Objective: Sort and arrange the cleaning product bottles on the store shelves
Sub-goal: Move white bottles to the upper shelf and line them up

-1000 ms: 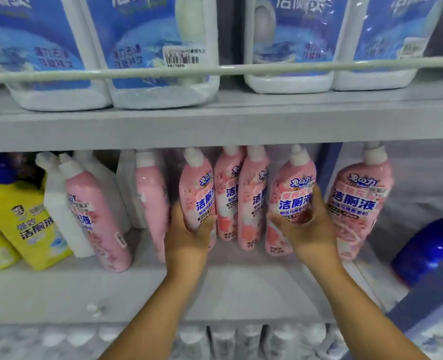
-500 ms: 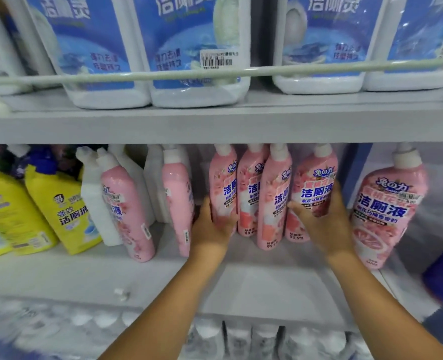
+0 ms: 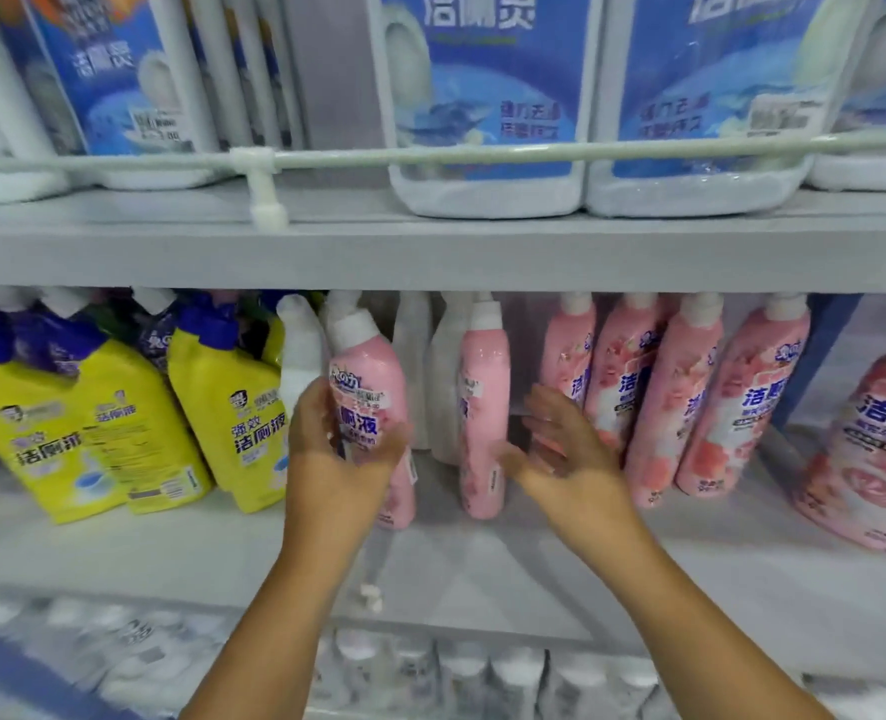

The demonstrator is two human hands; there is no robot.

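Grey store shelving: the upper shelf (image 3: 430, 252) carries large white jugs with blue labels (image 3: 487, 106) behind a rail, and the middle shelf (image 3: 482, 569) carries yellow bottles (image 3: 233, 407) at left and pink bottles further right. The left hand (image 3: 336, 459) curls around a tilted pink bottle (image 3: 365, 387) left of centre, just right of a white bottle (image 3: 297, 350). The right hand (image 3: 570, 454) is blurred, fingers spread and holding nothing, between a single upright pink bottle (image 3: 482, 407) and a leaning row of four pink bottles (image 3: 690, 397) to its right.
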